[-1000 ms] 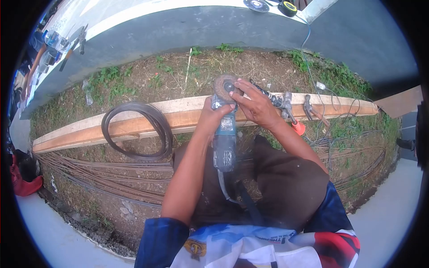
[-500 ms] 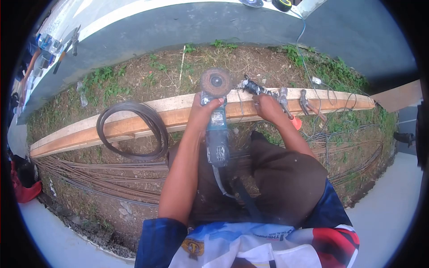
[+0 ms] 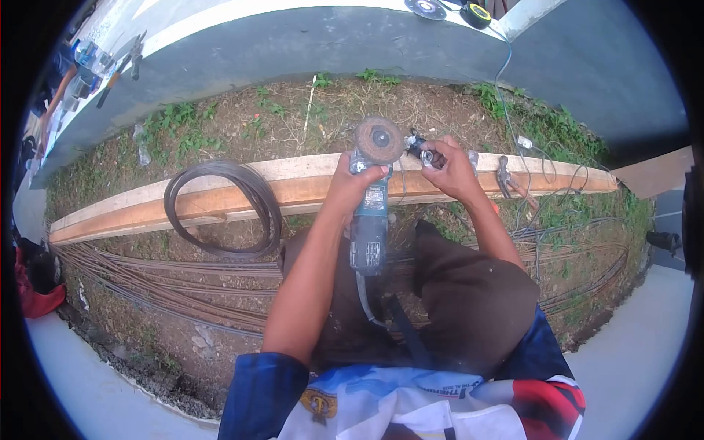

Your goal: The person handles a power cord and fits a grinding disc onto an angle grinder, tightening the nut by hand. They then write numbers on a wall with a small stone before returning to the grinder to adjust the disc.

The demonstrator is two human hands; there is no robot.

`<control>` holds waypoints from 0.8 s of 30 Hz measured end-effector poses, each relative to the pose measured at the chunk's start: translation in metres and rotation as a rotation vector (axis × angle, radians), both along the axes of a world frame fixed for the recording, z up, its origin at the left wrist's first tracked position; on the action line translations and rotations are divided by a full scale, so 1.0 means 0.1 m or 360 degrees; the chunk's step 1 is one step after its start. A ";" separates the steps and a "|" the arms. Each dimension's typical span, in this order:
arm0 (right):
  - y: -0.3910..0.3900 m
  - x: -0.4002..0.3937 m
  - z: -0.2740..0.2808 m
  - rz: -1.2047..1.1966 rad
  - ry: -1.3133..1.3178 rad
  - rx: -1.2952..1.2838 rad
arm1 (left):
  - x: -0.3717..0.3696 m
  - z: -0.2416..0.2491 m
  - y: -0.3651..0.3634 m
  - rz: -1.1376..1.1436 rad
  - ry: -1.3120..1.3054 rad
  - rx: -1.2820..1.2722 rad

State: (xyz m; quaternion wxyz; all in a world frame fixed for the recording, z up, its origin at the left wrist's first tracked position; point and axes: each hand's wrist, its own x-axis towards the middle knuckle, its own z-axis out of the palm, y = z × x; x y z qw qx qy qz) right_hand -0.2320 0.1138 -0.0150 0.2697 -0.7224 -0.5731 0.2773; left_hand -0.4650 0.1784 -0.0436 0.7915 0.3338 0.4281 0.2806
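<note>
An angle grinder (image 3: pixel 370 213) with a round brown disc (image 3: pixel 379 139) at its top end is upright in view. My left hand (image 3: pixel 350 183) is wrapped around its body just below the disc. My right hand (image 3: pixel 452 172), right of the disc, has its fingers closed on a small shiny metal piece (image 3: pixel 427 157). Beside those fingers is a dark tool (image 3: pixel 415 144), partly covered by them. Below both hands runs a long wooden beam (image 3: pixel 304 192), with a coil of dark wire (image 3: pixel 273 220) lying over it on the left.
A hammer (image 3: pixel 504 176) lies on the beam at the right, among thin cables. Steel rods (image 3: pixel 191 293) lie along the ground. Pliers (image 3: pixel 137 55), a bottle and other tools rest on the ledge at upper left. A disc (image 3: pixel 427 7) and a tape measure (image 3: pixel 477 15) sit on the top ledge.
My right hand has lifted off the dark tool's side and now pinches a small metal piece. The grinder, in my left hand, has shifted slightly right in view.
</note>
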 end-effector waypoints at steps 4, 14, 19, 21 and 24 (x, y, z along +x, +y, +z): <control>0.39 -0.18 0.59 0.0537 -0.0134 0.0393 | 0.02 0.05 -0.02 -0.0043 -0.0031 -0.0017; 0.70 -0.31 0.66 0.1067 -0.0397 0.0352 | 0.02 -0.03 -0.04 -0.0053 -0.0029 0.0042; 0.68 -0.32 0.62 0.0996 -0.0258 0.0350 | 0.02 0.00 -0.04 -0.0070 -0.0096 0.0004; 0.65 -0.32 0.58 0.0922 -0.0184 0.0394 | 0.01 0.04 -0.04 -0.0045 -0.0102 -0.0006; 0.64 -0.35 0.56 0.0859 -0.0251 0.0432 | -0.02 0.08 -0.06 -0.0009 -0.0088 -0.0016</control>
